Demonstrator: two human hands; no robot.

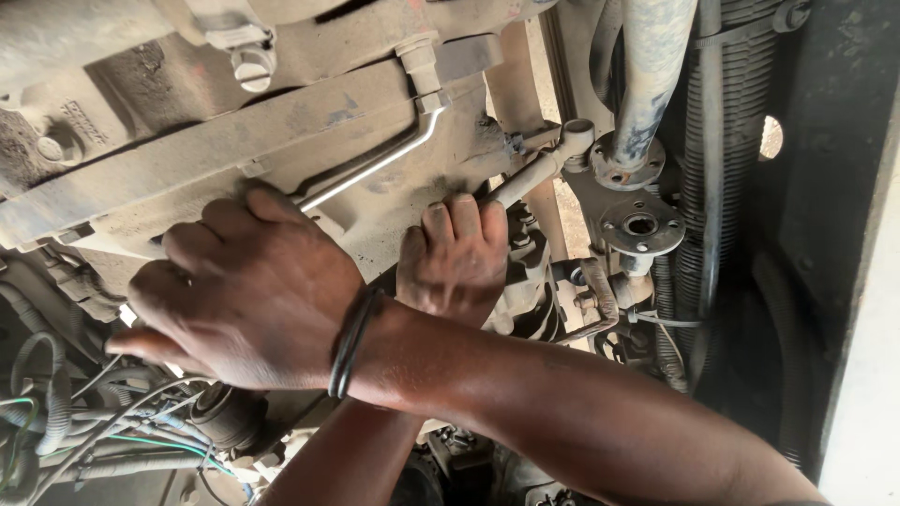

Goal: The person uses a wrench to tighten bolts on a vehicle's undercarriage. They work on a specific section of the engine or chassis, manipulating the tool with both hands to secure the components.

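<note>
Right hand (pixel 244 300): fingers curled against the beam (pixel 187 169).
Left hand (pixel 455 262): fist around the wrench (pixel 544 169).
Wrench: we judge it stiff, greasy; grip handle end.

What I saw through the head camera was a vehicle repair setting, with the view pointing into the grimy mechanical parts of a truck or similar heavy machine. A dust-caked metal casing (pixel 281 141) filled the upper left, crossed by a thin bent steel pipe (pixel 375 164). To the right stood a thick worn pipe (pixel 652 66) ending in a bolted round flange (pixel 641 225), beside a ribbed corrugated hose (pixel 741 122). Bundles of loose wires (pixel 122 426) hung at lower left. A ring spanner (pixel 548 164) sat on a fitting, and my hands were smeared with grease and dirt. Everything was coated in oily dust, as in a mechanic's garage.
</note>
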